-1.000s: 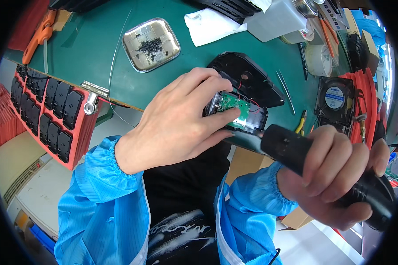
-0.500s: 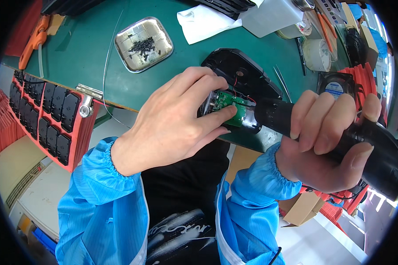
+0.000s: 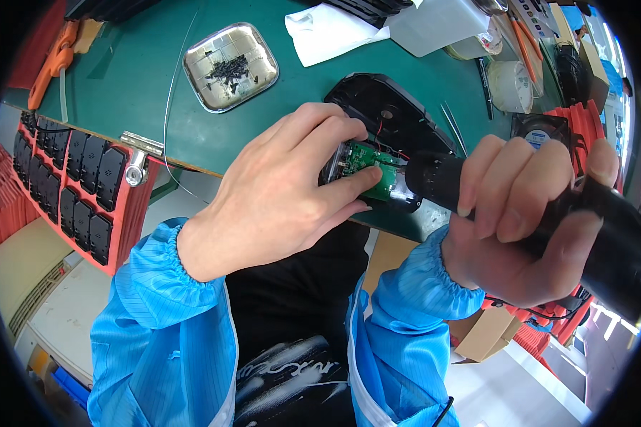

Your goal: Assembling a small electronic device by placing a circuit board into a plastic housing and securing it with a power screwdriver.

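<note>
My left hand is closed round a small device with a green circuit board, its fingertips pressing on the board and its edge. Beyond it lies a black plastic housing half, joined to the board by a thin red wire. My right hand grips a black electric screwdriver, held slanting with its nose at the right end of the board. The nose hides the exact spot where the bit meets the device. The screwdriver's rear end is blurred at the right.
A metal tray of small black screws stands on the green mat. Tweezers lie right of the housing. Black parts fill a red rack at the left, near an orange glue gun. White cloth lies at the back.
Both hands stay at the device. The right hand and screwdriver have shifted slightly to the left, and the view has moved a little.
</note>
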